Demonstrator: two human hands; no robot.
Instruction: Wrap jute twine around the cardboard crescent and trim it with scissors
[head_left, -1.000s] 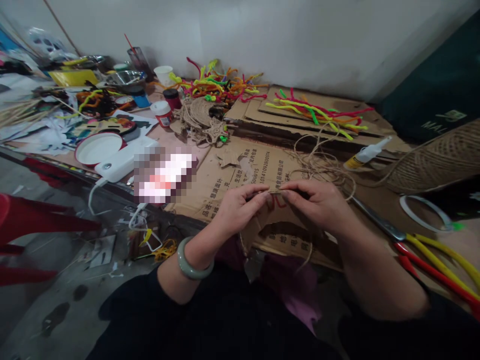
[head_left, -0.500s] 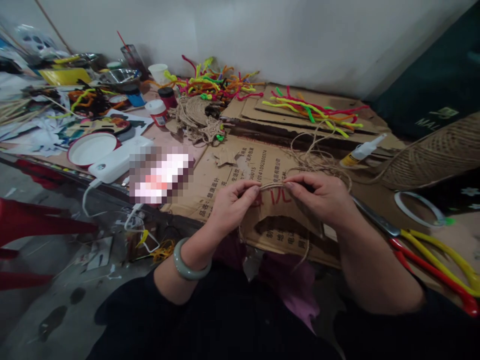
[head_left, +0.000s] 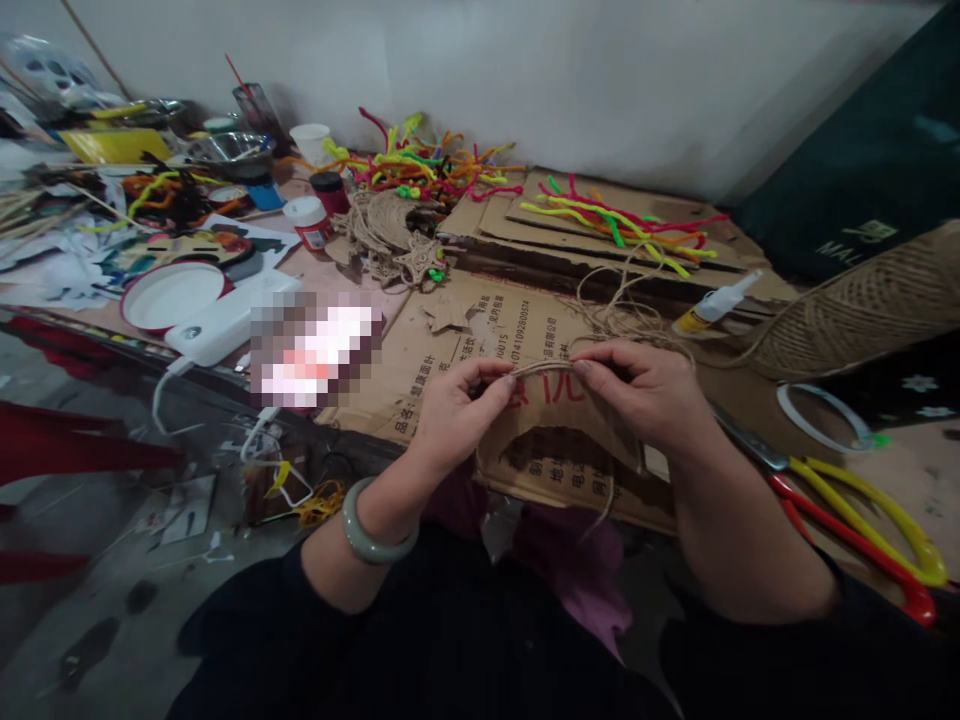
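Observation:
My left hand (head_left: 459, 412) and my right hand (head_left: 651, 392) face each other above a printed cardboard sheet (head_left: 442, 365). Between their pinched thumbs and fingers runs a short, slightly bowed stretch of jute twine (head_left: 546, 366). It lies along the top edge of what looks like an arch-shaped cardboard piece (head_left: 551, 412). A loose twine end dangles below toward my lap. Just beyond my right hand is a tangle of twine (head_left: 619, 315), near a large twine spool (head_left: 862, 290) and a glue bottle (head_left: 716, 303). Scissors (head_left: 862, 520) with red and yellow handles rest beside my right forearm.
A small cardboard star (head_left: 450, 315) lies beyond my left hand. Twine-wrapped pieces (head_left: 382, 235) and colourful pipe cleaners (head_left: 427, 165) are heaped behind. A blurred-out phone (head_left: 319, 350), a white power bank (head_left: 225, 320) with cables and a white ring (head_left: 821, 418) lie around.
The whole view has shifted slightly. Both hands keep their pinch on the twine, and the arch-shaped cardboard below it shows a little more plainly.

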